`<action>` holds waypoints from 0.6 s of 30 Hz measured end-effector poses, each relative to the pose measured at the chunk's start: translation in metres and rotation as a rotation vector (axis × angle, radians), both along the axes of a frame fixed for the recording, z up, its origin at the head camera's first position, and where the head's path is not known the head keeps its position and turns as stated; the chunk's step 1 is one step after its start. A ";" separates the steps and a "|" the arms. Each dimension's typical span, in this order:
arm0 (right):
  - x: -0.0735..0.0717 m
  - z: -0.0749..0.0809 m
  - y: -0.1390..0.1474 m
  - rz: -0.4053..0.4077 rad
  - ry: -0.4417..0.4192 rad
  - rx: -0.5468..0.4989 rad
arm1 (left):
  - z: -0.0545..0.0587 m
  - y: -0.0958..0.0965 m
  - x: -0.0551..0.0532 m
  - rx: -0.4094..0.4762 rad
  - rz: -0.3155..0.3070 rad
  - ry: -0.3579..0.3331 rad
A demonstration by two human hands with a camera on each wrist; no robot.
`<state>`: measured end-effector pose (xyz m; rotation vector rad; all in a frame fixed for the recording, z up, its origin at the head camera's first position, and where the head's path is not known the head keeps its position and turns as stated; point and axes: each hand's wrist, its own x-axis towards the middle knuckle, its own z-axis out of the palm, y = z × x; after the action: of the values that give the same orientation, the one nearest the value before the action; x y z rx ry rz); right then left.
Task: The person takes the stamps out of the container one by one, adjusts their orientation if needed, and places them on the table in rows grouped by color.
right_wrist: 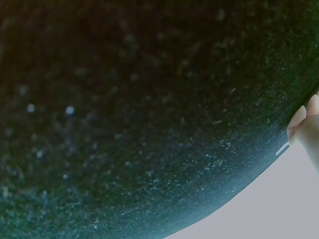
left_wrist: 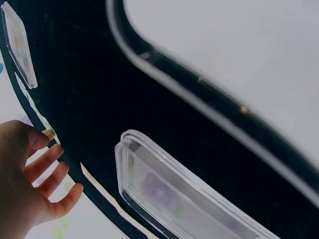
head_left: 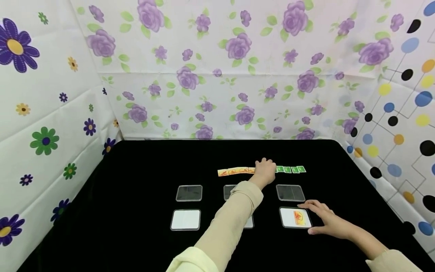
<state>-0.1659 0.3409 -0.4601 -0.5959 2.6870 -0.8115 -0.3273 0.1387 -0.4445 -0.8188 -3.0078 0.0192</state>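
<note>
My left hand (head_left: 265, 172) reaches across to a row of small cards on the black table, its fingertips touching down about mid-row. Yellow-orange picture cards (head_left: 238, 170) show left of it, green cards (head_left: 291, 169) to its right. In the left wrist view the left hand (left_wrist: 35, 179) has its fingers spread and slightly bent, the thumb by a card's edge. My right hand (head_left: 326, 221) holds a shallow clear case (head_left: 285, 218) by its edges, fingers at the far side and thumb at the near corner. An orange picture card (head_left: 300, 218) lies on the white inside it.
Clear cases with dark insides stand in the back row, at left (head_left: 188, 193), middle (head_left: 228, 192) and right (head_left: 290, 193). In front are a white-filled case (head_left: 185, 220) and another (head_left: 249, 222) mostly behind my left sleeve (head_left: 234, 215). Patterned cloth walls surround the black table (head_left: 119, 196).
</note>
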 end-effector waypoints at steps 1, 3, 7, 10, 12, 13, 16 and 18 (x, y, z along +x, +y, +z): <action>0.000 0.000 0.000 -0.001 0.000 0.001 | 0.000 -0.001 0.000 -0.001 -0.003 -0.004; 0.000 -0.001 0.000 -0.001 -0.002 0.002 | 0.000 -0.001 0.001 0.004 -0.007 -0.004; 0.000 -0.002 0.000 -0.001 0.000 0.006 | 0.001 -0.004 0.002 0.014 -0.009 0.004; 0.000 -0.002 0.000 -0.006 0.001 0.008 | 0.002 -0.005 0.003 0.014 -0.009 0.005; 0.000 -0.002 0.000 -0.011 0.003 0.010 | 0.003 -0.007 0.005 0.015 -0.008 0.005; 0.000 -0.002 0.000 -0.012 0.005 0.010 | 0.004 -0.007 0.007 0.015 -0.008 0.004; 0.000 -0.001 0.000 -0.014 0.007 -0.006 | 0.006 -0.010 0.011 0.021 -0.016 0.006; -0.001 0.000 0.000 0.001 0.009 -0.026 | 0.009 -0.012 0.013 0.025 -0.028 0.010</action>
<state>-0.1669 0.3413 -0.4598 -0.6082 2.6874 -0.8467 -0.3139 0.1263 -0.4359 -0.8565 -2.9800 -0.0150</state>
